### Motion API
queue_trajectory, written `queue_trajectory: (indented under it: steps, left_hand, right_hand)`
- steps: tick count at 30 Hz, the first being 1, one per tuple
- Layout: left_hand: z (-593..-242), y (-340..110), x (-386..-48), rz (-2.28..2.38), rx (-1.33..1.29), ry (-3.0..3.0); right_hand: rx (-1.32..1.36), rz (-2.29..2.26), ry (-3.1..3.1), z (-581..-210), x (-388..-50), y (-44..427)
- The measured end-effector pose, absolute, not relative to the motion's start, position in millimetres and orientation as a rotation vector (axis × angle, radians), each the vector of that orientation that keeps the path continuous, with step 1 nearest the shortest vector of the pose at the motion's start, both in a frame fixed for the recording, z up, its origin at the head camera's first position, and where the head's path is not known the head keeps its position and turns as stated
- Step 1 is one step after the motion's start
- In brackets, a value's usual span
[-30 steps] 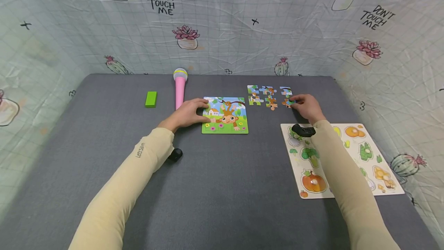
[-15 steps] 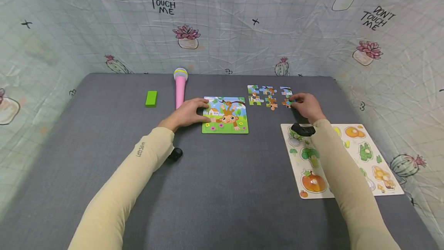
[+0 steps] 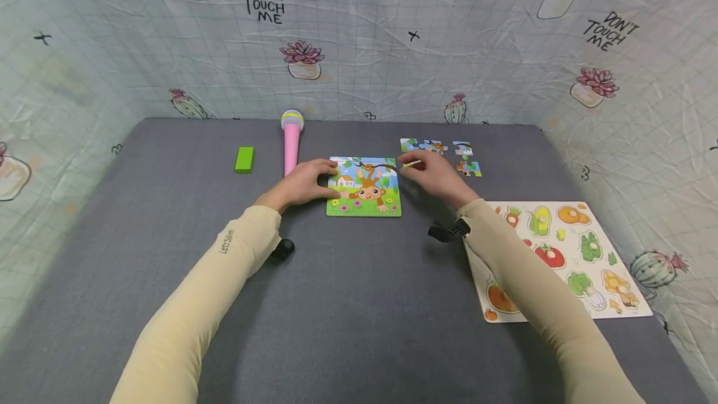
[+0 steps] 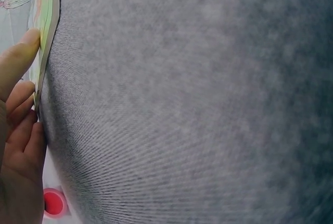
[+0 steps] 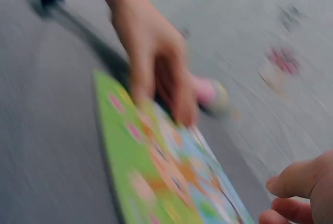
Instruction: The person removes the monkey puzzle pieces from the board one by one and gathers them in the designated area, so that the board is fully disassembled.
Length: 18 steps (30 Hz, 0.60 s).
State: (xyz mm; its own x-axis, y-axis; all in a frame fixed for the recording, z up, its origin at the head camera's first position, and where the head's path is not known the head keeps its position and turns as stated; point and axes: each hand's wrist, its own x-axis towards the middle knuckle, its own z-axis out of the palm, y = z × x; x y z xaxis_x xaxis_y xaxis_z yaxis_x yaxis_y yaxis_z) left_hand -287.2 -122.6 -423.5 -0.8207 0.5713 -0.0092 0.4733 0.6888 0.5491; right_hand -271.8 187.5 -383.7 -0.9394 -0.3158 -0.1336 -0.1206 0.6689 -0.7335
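Observation:
A square jigsaw puzzle (image 3: 367, 189) with a cartoon monkey lies flat at the middle of the table. My left hand (image 3: 303, 182) holds its left edge; in the left wrist view the thumb (image 4: 26, 52) lies on the face and other fingers sit by the edge. Just past the puzzle's right edge is my right hand (image 3: 437, 176), its fingers loosely bent. The right wrist view shows nothing between the visible right fingertips (image 5: 276, 185). Loose jigsaw pieces (image 3: 470, 169) lie behind and right of that hand, which partly hides some of them.
A pink toy microphone (image 3: 291, 148) and a green block (image 3: 244, 160) lie left of the puzzle. At the right, a white vegetable puzzle board (image 3: 600, 267) lies partly under the right forearm. A printed cloth hangs behind the grey table (image 3: 336, 304).
My right hand has moved left from the rightmost loose pieces to the monkey puzzle's right side, leaving those pieces in place. My left hand has stayed at the puzzle's left edge.

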Motion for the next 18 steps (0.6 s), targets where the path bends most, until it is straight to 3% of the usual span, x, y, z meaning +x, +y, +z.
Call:
queue_trajectory:
  steps: [10, 18]
  left_hand:
    - [-425.9, -123.2, -288.7, 0.809, 0.859, 2.731]
    - [-428.3, -127.7, -289.7, 0.806, 0.91, 2.751]
  right_hand:
    - [-0.538, -1.184, 2.48, -402.1, -249.7, 115.7]
    - [-0.534, -1.211, 2.48, -414.7, -246.8, 98.5]
